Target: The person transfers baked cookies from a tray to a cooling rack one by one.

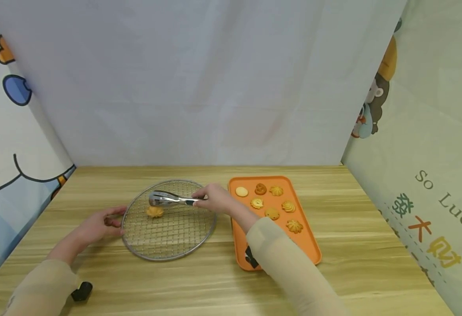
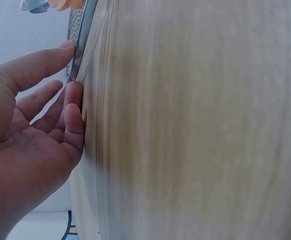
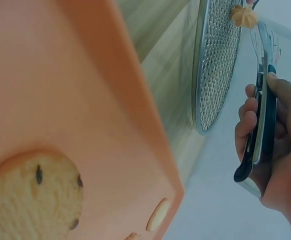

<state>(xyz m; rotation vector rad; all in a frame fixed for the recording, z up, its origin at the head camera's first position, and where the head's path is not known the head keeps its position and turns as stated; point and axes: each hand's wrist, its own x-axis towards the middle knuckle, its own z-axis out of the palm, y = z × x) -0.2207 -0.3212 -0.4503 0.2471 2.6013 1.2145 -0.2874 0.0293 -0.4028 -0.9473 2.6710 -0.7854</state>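
The left hand (image 1: 96, 224) lies relaxed, fingers straight, touching the rim of the round wire rack (image 1: 187, 239), probably to keep it steady. One cookie (image 1: 154, 212) sits on the rack, the rest of its mesh free. Just above it the tongs (image 1: 167, 199), gripped by the right hand (image 1: 214, 199), seem slightly parted. The orange tray (image 1: 306, 245) lies beside the rack.

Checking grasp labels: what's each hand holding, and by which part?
Right hand grips the tongs by the handle end. Left hand holds nothing; its fingertips touch the wire rack rim.
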